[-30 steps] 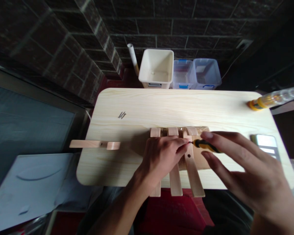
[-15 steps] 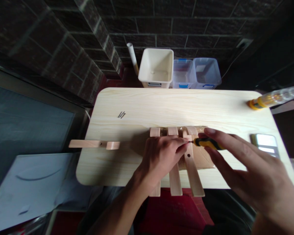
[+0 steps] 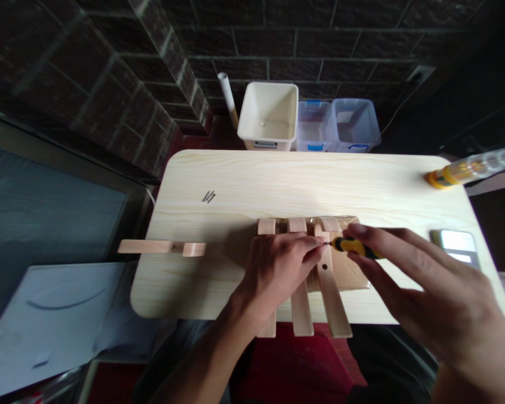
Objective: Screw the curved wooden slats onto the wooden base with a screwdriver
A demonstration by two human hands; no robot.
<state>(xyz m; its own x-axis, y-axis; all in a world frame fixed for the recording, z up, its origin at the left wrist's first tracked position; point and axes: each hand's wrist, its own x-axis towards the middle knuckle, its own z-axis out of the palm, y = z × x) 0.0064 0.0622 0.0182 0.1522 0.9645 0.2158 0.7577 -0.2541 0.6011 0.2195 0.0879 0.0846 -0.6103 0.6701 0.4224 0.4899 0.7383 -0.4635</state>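
LH (image 3: 278, 269) lies across 3 wood slats (image 3: 329, 297), fingers curled and close together, tips just beside the screwdriver tip. Can't tell if they pinch a screw, too small to see. RH (image 3: 440, 292) holds a small yellow-black screwdriver (image 3: 353, 244) in a narrow grip between thumb and fingers. Tip is near the top end of the 3rd slat, just above its hole; handle appears to lean toward 3 o'clock. Slats sit side by side at 6 o'clock on the pine table (image 3: 278, 185), over a brown card (image 3: 347, 276).

Best bet: bring handle more upright, keep LH pressing flat so slats can't creep, push firmly before twisting.

Also on table: 4th slat (image 3: 151, 247) over the 9 o'clock edge, small screws (image 3: 209, 196) at 10, clear tube w/ yellow caps (image 3: 467, 168) at 2, phone (image 3: 454, 247) at 3. Past 12 o'clock edge: white basket (image 3: 269, 115), 2 clear bins (image 3: 334, 126).
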